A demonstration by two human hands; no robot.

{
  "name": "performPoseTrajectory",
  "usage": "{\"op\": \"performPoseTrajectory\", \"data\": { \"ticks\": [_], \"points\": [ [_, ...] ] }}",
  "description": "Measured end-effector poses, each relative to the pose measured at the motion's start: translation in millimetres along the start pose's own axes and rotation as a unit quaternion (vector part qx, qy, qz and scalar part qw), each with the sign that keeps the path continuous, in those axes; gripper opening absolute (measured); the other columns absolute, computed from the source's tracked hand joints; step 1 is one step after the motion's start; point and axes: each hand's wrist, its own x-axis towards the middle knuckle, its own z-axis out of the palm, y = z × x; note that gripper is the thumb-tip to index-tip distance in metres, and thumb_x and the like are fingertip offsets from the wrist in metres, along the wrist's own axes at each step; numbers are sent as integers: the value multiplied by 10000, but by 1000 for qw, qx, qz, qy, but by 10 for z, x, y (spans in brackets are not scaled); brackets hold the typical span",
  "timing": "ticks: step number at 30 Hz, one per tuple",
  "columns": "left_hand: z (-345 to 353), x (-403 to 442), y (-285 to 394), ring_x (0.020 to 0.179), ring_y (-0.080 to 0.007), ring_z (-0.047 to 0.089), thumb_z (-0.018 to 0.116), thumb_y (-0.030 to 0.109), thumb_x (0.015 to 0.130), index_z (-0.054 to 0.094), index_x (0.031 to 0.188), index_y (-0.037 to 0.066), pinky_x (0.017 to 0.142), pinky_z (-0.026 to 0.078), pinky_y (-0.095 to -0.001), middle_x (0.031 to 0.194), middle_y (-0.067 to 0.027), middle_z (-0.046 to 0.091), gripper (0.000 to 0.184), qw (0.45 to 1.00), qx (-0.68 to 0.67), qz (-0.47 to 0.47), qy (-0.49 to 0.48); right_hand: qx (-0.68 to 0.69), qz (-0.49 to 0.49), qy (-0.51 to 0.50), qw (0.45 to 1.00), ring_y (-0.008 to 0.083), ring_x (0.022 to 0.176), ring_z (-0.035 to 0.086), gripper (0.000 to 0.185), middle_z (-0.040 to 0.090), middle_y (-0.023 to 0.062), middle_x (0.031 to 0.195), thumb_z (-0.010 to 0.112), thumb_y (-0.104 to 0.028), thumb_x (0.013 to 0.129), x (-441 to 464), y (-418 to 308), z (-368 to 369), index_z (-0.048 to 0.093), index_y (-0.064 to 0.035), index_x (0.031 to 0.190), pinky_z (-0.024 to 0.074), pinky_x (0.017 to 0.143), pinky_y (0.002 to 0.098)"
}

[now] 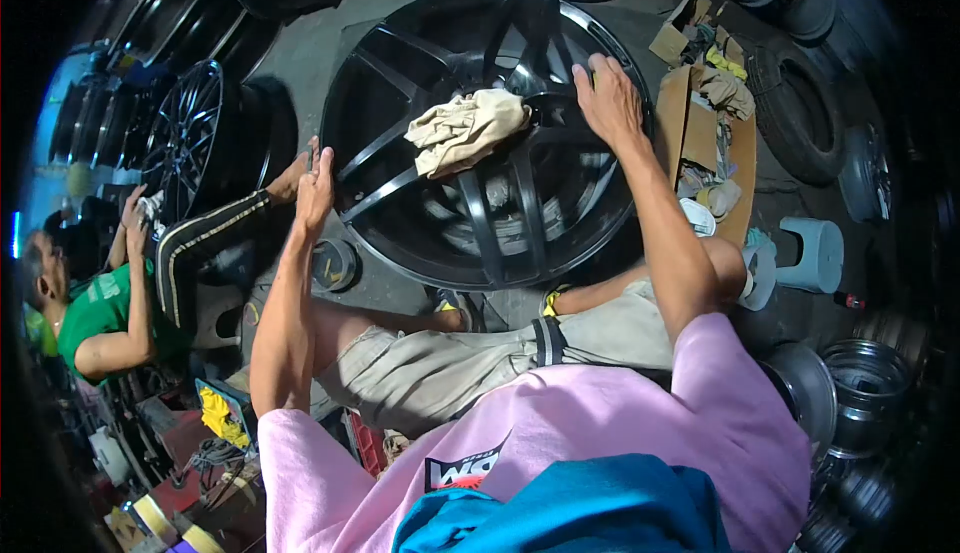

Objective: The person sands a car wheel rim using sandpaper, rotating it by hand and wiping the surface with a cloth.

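A large black spoked wheel rim [478, 223] leans in front of me between my legs, its face toward me. My left hand [315, 193] is closed on its left edge, thumb up, the other fingers mostly hidden. At the upper right edge my right hand [612, 108] grips the same rim. Its thumb and forefinger show a little apart, and the remaining fingers are partly out of sight. A crumpled beige cloth [465, 133] lies over the hub and spokes, touched by neither hand.
To the left sits a co-worker in a green shirt [105, 313], holding a cloth by another black wheel [190, 123]. On the right are a cardboard box [740, 168] with rags, a tyre [797, 118] and a light blue stool [812, 253]. Stacked rims [865, 383] stand lower right.
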Motion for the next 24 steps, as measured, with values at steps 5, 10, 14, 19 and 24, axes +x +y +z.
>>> {"op": "performPoseTrajectory", "data": {
  "ticks": [5,10,14,19,24],
  "points": [
    [23,776,-22,1156,-389,684,473,679,1052,697,1165,-129,1025,479,-437,1114,-402,668,847,999,49,-7,-3,-5,60,9,998,517,974,655,285,638,251,1083,613,-319,1045,-538,-214,-188,612,-35,1078,516,818,603],
    [25,1179,331,868,-378,730,505,775,984,735,954,-119,859,515,-487,827,-334,689,923,999,46,17,15,20,35,-7,999,485,974,641,286,636,239,1046,635,-313,1039,-746,-279,-257,636,-29,1076,508,833,567],
    [57,983,314,1147,-475,695,429,781,1003,741,1135,-66,1025,489,-496,1108,-351,719,913,997,14,49,63,87,4,-93,992,459,984,664,333,684,245,1013,656,-338,1034,-584,-77,-325,690,-7,1022,518,867,512],
    [-175,558,41,1069,-454,715,398,758,1030,743,1145,-57,978,504,-493,1075,-330,728,893,996,70,-17,-60,74,51,-73,993,420,1030,689,405,716,218,1074,717,-402,980,-658,-117,-374,736,-13,1093,528,921,474],
    [46,4,-106,848,-327,735,453,720,1042,748,1080,-117,799,555,-407,891,-225,730,888,994,-29,99,-43,71,97,-47,992,414,1069,683,425,714,221,1101,743,-418,942,-668,-104,-339,763,-25,1102,524,954,474]
  ]
}}
